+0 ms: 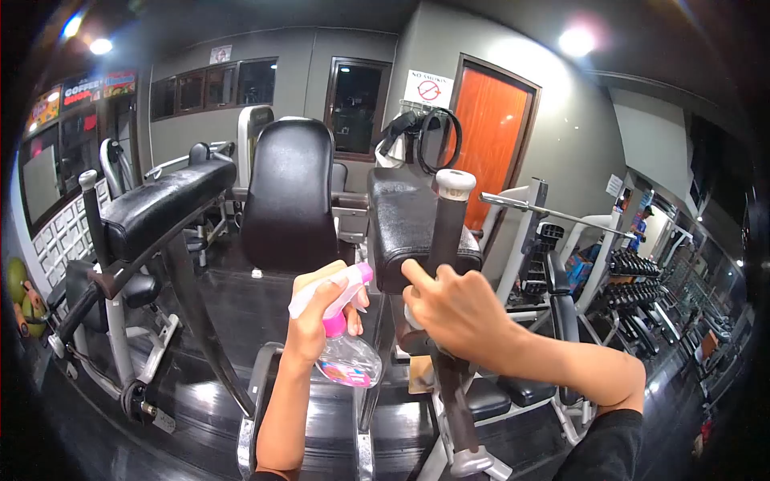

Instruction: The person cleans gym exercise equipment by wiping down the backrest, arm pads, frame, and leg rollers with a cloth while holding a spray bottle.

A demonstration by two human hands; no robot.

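Note:
A clear spray bottle (346,359) with a pink collar and a pink-and-white trigger head is in my left hand (309,317). My fingers wrap round its neck and trigger, and the bottle tilts slightly. My right hand (461,313) is curled in front of the upright black post (447,232) with a pale cap, beside the near end of a black padded arm rest (401,208). Its fingers are bent inward, and what they close on is hidden. Beyond my hands stands a black padded backrest (289,192).
Another padded arm rest (168,204) is on the left. A barbell (553,215) and a dumbbell rack (634,276) stand on the right, with a person (640,228) farther back. An orange door (493,136) is in the back wall. Metal machine legs stand on the dark floor.

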